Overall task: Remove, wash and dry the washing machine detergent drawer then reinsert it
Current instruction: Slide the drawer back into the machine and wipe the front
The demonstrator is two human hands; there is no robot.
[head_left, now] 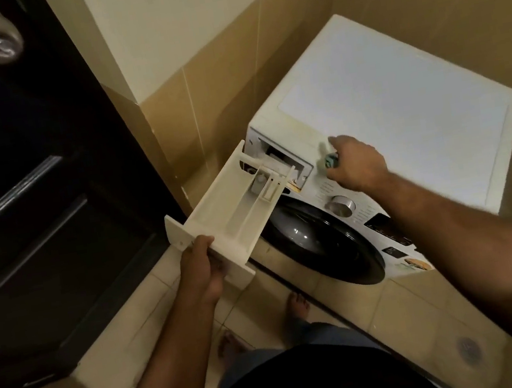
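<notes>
My left hand holds the detergent drawer by its front panel, grip pressed around the panel's lower edge, so the long tray points away from me toward the washing machine. The drawer's far end sits right at the open slot in the top left of the machine's front; I cannot tell whether the end is just inside the slot or just clear of it. Holding it by the front keeps the tray level and lined up with the slot, I judge. My right hand rests on the machine's top front edge beside the slot, likely to steady the machine. Its grip is closed on something small and teal, too blurred to name.
</notes>
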